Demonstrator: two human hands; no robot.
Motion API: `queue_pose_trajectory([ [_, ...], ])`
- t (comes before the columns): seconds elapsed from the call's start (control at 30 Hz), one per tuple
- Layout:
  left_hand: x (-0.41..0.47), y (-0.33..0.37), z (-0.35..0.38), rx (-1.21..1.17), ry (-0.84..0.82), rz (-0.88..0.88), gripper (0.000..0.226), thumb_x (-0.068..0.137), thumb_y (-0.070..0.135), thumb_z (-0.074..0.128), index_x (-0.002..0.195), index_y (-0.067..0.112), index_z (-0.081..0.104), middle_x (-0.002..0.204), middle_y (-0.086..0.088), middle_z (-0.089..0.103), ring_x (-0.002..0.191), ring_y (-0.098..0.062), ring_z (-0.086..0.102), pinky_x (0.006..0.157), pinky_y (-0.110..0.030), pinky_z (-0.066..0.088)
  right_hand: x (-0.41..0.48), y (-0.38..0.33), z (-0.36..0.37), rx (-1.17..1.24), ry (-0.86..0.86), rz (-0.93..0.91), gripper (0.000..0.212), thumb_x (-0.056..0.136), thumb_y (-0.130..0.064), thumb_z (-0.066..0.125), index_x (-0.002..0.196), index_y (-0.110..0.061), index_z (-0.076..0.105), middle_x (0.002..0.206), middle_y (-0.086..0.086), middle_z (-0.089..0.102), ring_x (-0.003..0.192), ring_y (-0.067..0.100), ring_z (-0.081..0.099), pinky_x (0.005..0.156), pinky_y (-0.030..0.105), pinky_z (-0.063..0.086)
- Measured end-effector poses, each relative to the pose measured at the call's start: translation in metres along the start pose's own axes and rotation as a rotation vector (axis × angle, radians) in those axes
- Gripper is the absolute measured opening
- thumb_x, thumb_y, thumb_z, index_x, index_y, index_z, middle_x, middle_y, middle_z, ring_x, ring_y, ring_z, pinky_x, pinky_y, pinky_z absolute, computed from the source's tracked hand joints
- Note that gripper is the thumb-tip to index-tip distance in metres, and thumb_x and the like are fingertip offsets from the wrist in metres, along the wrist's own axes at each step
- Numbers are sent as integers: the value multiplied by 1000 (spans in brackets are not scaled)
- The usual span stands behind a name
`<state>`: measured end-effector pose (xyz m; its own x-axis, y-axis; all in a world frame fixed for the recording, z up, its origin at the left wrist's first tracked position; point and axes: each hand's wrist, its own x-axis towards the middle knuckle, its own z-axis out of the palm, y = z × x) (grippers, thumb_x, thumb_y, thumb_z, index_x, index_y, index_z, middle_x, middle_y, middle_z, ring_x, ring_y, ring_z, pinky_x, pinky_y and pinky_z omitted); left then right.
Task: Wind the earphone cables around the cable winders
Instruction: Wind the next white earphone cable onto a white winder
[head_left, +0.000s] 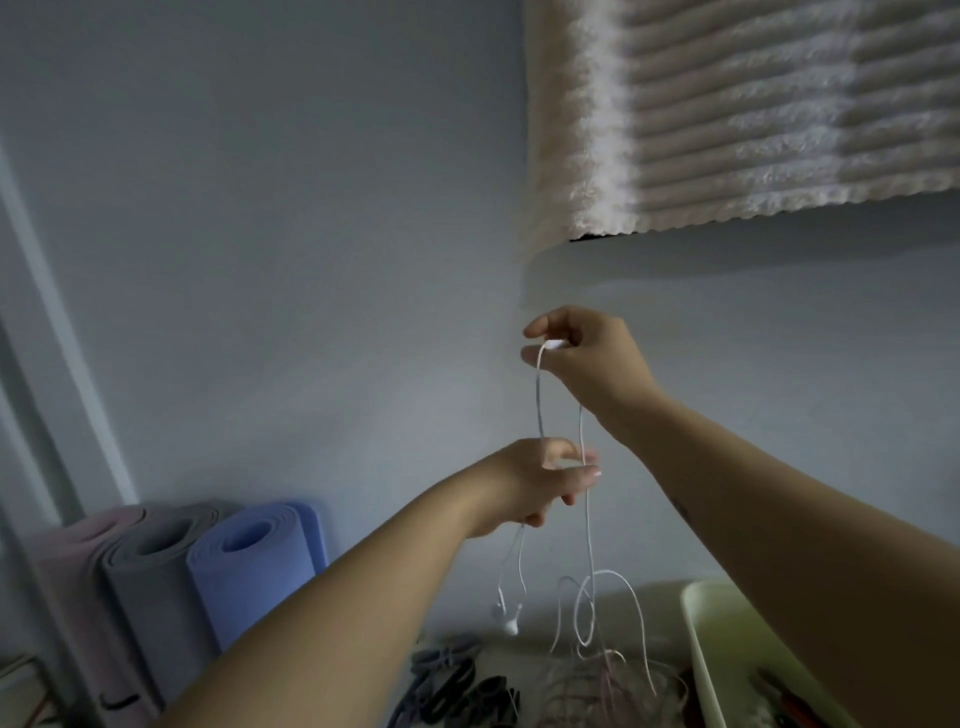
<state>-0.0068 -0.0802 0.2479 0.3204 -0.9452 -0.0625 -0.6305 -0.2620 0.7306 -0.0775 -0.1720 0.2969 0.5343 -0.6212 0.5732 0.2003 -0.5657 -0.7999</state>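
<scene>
Three rolled mats stand on end at about eight o'clock in the view: a pink mat (67, 587), a grey mat (150, 587) and a blue mat (254, 566), leaning against the pale wall (260, 234).

Moving right, the left hand (540, 480) reaches up from seven o'clock to just below the centre. Its fingers are closed around a white earphone cable (540, 405), the thumb pressed against the fingertips. Below this hand, at six o'clock, two earbuds (508, 618) dangle free on thin strands. Under them lies a dark heap of cable winders (457, 680), blurred, so their exact form cannot be told.

Above the left hand, toward twelve o'clock from it, the right hand (587, 358) is raised, with its arm entering from four o'clock. Its thumb and forefinger pinch a small white end piece of the cable. From that pinch the cable drops in two strands to the left hand, then hangs on in loose loops (608, 597) at about five o'clock from the left hand, trailing toward a tangle of pale wires (587, 680) on the surface below.

At one o'clock, a ribbed cream towel (753, 114) hangs on the wall. At five o'clock sits a pale green tray (701, 623), partly covered by the right forearm.
</scene>
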Motion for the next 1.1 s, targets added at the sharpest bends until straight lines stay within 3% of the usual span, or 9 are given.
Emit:
queue_pose_trajectory([
  [0.1,4,1,9,29,44,26,28,102,30,40,101,17,64,77,5,54,54,-10,41,58,-19,39,2,-5,2,-18,-35,-53,16,80,-3,70,88,-16,65,66,-6,51,43,-3,43,45,8,33],
  [0.17,5,3,7,10,161,26,32,104,26,34,88,19,61,77,6,56,55,-9,42,55,-18,39,-3,4,-1,-58,-52,-37,24,79,-5,72,99,-16,65,77,-6,55,61,-1,52,56,11,42],
  [0.3,8,-4,-12,-204,348,63,36,103,21,37,78,20,62,76,0,60,51,-11,39,62,-26,39,-26,44,-5,42,-96,193,45,74,-17,79,113,-16,57,102,5,57,90,15,57,79,29,51],
  [0.4,3,-4,-19,-234,342,136,33,105,22,34,85,18,60,75,4,58,40,-4,35,52,-20,36,-49,66,-3,306,-331,427,32,79,-9,72,107,-7,57,96,10,61,81,18,63,73,30,56],
  [0.5,0,2,-26,-263,350,195,31,105,22,33,90,16,59,75,3,56,37,-2,31,44,-15,31,-65,81,7,127,-465,436,12,87,-10,65,99,-13,61,91,4,67,85,16,68,79,30,57],
  [0.63,-2,5,-41,-307,461,281,32,105,20,34,85,17,58,73,2,56,37,-1,30,41,-14,28,-59,95,13,-278,-385,312,8,92,-13,57,90,-11,64,87,3,70,78,13,69,66,16,51],
  [0.8,-7,3,-70,-384,622,335,32,105,17,33,82,17,56,71,2,55,37,-1,27,40,-14,26,-50,117,0,-799,-340,310,22,93,-19,46,91,-10,66,95,8,70,81,25,63,69,27,48],
  [1.0,-12,-2,-81,-399,743,352,32,105,18,34,82,17,57,71,3,54,36,-2,27,41,-15,27,-41,121,-3,-849,-447,340,25,88,-22,54,89,-4,71,86,12,69,83,27,64,67,26,46],
  [1.1,-14,-3,-88,-505,835,331,32,104,17,35,79,17,55,70,3,51,35,-3,26,40,-15,25,-33,109,-4,-741,-220,259,32,91,-19,54,62,-5,59,58,4,51,55,19,47,52,26,34],
])
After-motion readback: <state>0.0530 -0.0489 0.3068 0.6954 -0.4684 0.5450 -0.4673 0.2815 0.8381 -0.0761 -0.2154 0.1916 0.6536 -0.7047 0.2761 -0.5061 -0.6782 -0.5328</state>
